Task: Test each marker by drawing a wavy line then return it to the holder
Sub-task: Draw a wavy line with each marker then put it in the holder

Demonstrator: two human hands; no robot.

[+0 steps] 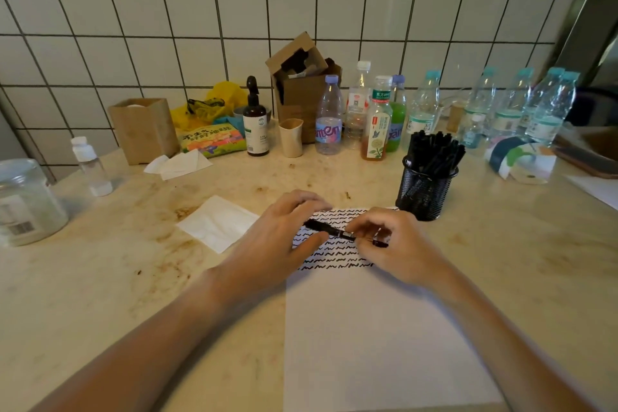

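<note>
Centrally, one black marker (329, 230) — held level above the upper part of a white paper sheet (378, 338), both hands on it. Left hand (284, 237): fingers curled over the marker's left end, thumb underneath; whether that end is a cap coming off or going on cannot be told. Right hand (394, 244): fingertips pinching the barrel near its middle, the marker's right end showing dark beyond the knuckles. Paper: rows of short black wavy lines (334, 254) across its top, partly covered by the hands; lower part blank. Black mesh holder (425, 192) — upright just beyond the sheet's far right corner, packed with black markers. Stained pale countertop (117, 278). Folded white tissue (219, 222) lies left of the sheet. Plastic bottles (329, 115) and a cardboard box (302, 84) line the tiled wall.
</note>
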